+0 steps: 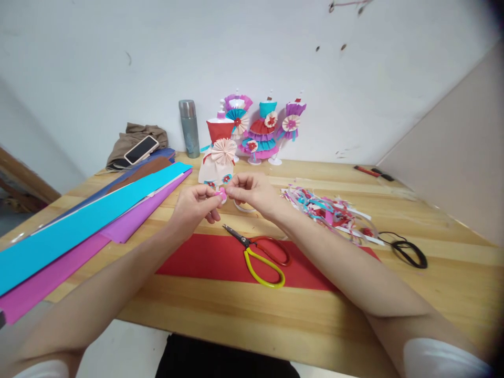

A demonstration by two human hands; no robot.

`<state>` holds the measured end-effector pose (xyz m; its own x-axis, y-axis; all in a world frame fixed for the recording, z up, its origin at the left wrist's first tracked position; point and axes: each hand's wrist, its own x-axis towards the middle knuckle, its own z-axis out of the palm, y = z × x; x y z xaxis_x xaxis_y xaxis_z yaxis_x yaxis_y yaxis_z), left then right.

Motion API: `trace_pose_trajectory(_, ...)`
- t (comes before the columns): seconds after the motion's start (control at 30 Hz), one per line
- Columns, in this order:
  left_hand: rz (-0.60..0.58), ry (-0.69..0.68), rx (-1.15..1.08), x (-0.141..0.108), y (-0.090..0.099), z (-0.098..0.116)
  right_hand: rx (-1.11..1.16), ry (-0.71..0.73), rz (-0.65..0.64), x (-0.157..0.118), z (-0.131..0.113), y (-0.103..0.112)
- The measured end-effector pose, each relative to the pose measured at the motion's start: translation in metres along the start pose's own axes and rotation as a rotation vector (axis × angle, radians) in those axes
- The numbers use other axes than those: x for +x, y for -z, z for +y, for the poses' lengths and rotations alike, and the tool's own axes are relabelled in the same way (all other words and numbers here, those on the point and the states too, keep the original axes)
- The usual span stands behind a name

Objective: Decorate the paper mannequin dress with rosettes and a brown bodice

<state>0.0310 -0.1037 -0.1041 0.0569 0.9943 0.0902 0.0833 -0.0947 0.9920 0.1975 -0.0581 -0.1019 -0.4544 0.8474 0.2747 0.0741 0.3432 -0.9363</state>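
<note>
Between thumb and fingers, my left hand [198, 203] pinches a small pink paper flower [222, 195] with a white part under it. My right hand [252, 193] is closed in a pinch right beside the flower; whatever lies between its fingertips is too small to make out. Just behind both hands stands a little dress form [216, 149] in a red top and a pale skirt with a pleated rosette. Scissors [258, 254] with one red and one yellow handle lie below the hands on a strip of red paper [192, 257].
Long blue [98, 223] and purple paper sheets [145, 212] cover the left side. Three more dressed forms [268, 131] and a thermos [189, 128] stand by the wall. A phone [142, 150] rests on brown cloth. Paper scraps [326, 210] and a black band [409, 253] lie right.
</note>
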Motion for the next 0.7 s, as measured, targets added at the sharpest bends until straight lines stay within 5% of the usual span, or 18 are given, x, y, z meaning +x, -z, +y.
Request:
trace_pose_trajectory(0.1,-0.021,0.004,-0.022,-0.002,0.003,0.001,-0.037,0.048,0.007,0.0,-0.001,0.002)
trace_pose_trajectory(0.23,0.005,-0.036,-0.009,0.0,0.013,0.004,-0.239,0.239,0.171,0.002,-0.007,0.011)
trace_pose_trajectory(0.43,0.398,-0.384,0.092,0.031,0.04,0.037,-0.189,0.315,0.392,0.027,-0.012,0.025)
trace_pose_trajectory(0.5,0.441,-0.46,0.109,0.048,0.049,0.049,-0.171,0.315,0.422,0.038,-0.007,0.023)
trace_pose_trajectory(0.57,0.371,-0.453,0.123,0.066,0.056,0.055,-0.183,0.324,0.466,0.047,-0.001,0.019)
trace_pose_trajectory(0.7,0.042,-0.372,0.109,0.098,0.059,0.046,-0.199,0.325,0.563,0.056,0.009,0.012)
